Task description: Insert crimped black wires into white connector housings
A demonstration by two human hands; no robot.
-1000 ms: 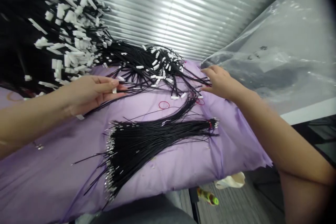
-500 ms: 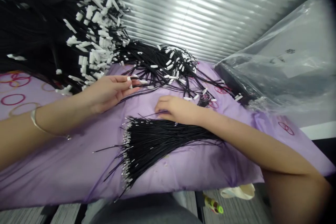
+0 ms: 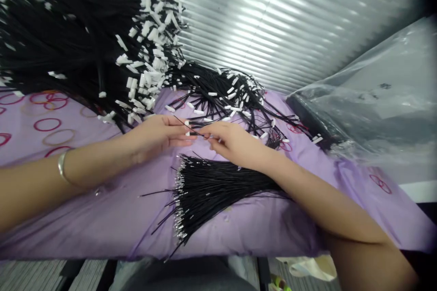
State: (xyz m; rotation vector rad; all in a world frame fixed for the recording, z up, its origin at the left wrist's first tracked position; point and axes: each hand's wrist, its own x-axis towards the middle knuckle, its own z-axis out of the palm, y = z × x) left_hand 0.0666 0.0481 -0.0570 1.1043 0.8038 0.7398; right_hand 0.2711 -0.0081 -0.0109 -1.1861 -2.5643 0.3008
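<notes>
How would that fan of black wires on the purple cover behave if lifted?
The fan of black wires would probably sag, since the wires look long and thin. It may shed a few loose ones, as several already stick out past the silvery tips. Rolling seems unlikely: it lies spread on the purple cover.

I've got smooth, satiny purple sheeting (image 3: 112, 223) under me, creased at its front edge, cloth or plastic I can't tell. The black wire (image 3: 195, 130) I'm pinching looks plastic-coated; nearer that front edge, the wire bundle (image 3: 218, 186) shows a dull sheen, then bright silvery metal tips (image 3: 179, 204)! Towards the far edge, white connectors (image 3: 153, 75), matt plastic by their look. Beyond it gleams a ribbed, glossy, metallic-looking panel (image 3: 246, 22). Far right corner: a clear plastic bag (image 3: 368, 129), shiny, crinkled. And my bracelet (image 3: 62, 166), smooth polished metal!
</notes>
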